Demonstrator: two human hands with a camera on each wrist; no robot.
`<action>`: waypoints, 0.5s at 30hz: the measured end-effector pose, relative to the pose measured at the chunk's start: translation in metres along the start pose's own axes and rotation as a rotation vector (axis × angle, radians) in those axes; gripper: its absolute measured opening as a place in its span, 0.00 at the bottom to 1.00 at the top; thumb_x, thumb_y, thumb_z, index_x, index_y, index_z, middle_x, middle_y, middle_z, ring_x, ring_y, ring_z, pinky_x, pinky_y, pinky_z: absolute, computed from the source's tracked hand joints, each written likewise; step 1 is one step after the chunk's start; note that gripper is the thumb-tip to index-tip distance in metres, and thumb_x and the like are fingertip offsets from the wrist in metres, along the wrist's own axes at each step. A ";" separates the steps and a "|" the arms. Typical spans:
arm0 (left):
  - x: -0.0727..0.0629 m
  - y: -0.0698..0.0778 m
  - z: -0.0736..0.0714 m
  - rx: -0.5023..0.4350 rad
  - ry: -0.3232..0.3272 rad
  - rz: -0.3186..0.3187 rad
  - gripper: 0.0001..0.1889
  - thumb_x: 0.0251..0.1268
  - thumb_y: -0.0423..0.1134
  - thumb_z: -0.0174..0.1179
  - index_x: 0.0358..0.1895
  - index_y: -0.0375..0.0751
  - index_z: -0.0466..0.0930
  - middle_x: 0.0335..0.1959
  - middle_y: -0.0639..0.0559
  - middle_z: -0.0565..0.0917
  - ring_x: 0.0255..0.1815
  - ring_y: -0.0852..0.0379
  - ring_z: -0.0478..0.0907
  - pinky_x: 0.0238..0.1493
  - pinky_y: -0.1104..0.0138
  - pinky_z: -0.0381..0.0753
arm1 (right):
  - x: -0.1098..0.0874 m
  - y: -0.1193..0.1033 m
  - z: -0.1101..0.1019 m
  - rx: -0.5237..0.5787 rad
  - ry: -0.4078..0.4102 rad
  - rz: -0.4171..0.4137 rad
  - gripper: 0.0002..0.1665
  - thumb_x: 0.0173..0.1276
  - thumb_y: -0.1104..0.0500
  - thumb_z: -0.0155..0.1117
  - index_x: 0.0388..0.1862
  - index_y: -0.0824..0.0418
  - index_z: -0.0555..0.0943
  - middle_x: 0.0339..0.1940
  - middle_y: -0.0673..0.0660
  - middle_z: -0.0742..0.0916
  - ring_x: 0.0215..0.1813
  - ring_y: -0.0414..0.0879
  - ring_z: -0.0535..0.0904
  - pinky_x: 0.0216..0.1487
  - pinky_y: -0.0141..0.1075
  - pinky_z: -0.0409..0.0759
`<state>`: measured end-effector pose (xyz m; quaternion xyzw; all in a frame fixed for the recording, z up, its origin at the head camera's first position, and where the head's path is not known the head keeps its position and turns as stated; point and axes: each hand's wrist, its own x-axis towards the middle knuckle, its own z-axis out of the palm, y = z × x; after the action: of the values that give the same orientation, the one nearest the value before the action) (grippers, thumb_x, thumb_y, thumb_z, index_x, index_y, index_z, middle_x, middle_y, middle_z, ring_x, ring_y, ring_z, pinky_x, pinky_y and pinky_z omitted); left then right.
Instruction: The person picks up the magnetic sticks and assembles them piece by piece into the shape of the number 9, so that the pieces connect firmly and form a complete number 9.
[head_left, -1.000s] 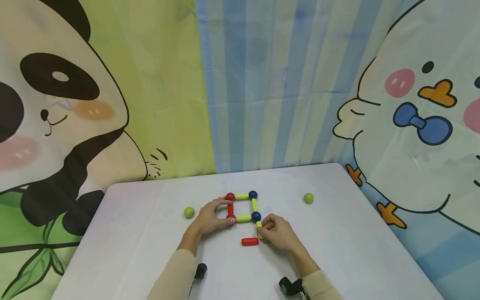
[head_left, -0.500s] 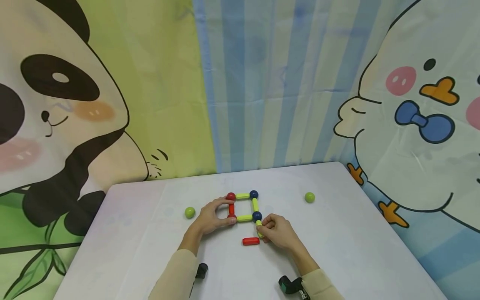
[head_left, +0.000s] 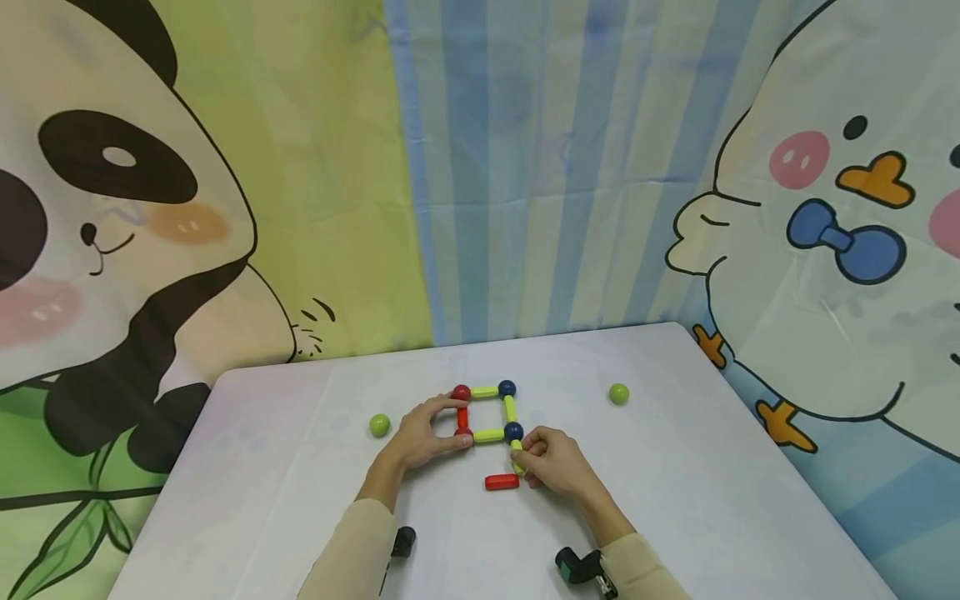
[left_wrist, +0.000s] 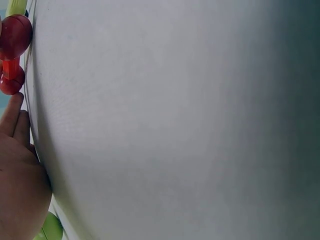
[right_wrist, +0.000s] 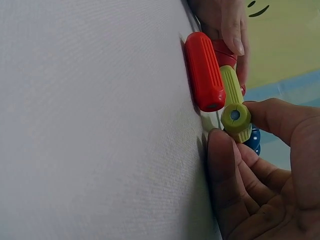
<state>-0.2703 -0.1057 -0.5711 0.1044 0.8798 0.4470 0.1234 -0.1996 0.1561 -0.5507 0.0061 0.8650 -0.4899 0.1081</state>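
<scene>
On the white table lies a square [head_left: 489, 436] of magnetic rods and balls: red balls on the left, blue balls on the right, one red rod and several yellow-green ones. My left hand [head_left: 422, 435] holds its red side, thumb at the near red ball [left_wrist: 15, 36] and index finger at the far one. With thumb and fingertips, my right hand [head_left: 557, 460] pinches a yellow-green magnetic rod [right_wrist: 235, 115] whose far end meets the near blue ball [head_left: 513, 431]. The metal tip of its near end faces the right wrist camera. A loose red rod [head_left: 502, 482] lies just left of it.
One green ball [head_left: 379, 425] sits left of the left hand, another green ball [head_left: 618, 394] toward the back right. A cartoon-printed curtain [head_left: 495, 183] rises behind the table's back edge. Black wrist cameras [head_left: 577, 567] are on both forearms.
The near end of the pinched rod has swung slightly left with my right hand. My left hand and the square keep their places.
</scene>
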 end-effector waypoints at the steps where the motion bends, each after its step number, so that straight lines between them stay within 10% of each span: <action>1: 0.000 0.000 0.000 0.003 -0.001 0.005 0.35 0.51 0.57 0.79 0.66 0.65 0.79 0.79 0.55 0.66 0.83 0.43 0.55 0.75 0.36 0.57 | 0.000 0.000 0.000 -0.002 0.001 0.000 0.16 0.69 0.53 0.71 0.44 0.63 0.79 0.28 0.54 0.83 0.24 0.44 0.82 0.29 0.38 0.84; 15: 0.000 -0.004 -0.001 0.003 -0.001 -0.023 0.35 0.51 0.61 0.77 0.66 0.70 0.78 0.80 0.49 0.64 0.82 0.38 0.55 0.72 0.33 0.58 | 0.002 -0.001 0.002 -0.005 0.004 -0.033 0.13 0.66 0.58 0.70 0.44 0.63 0.78 0.26 0.53 0.82 0.22 0.43 0.81 0.25 0.35 0.83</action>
<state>-0.2712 -0.1084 -0.5742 0.0949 0.8816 0.4441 0.1289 -0.2016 0.1534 -0.5512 -0.0073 0.8663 -0.4896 0.0985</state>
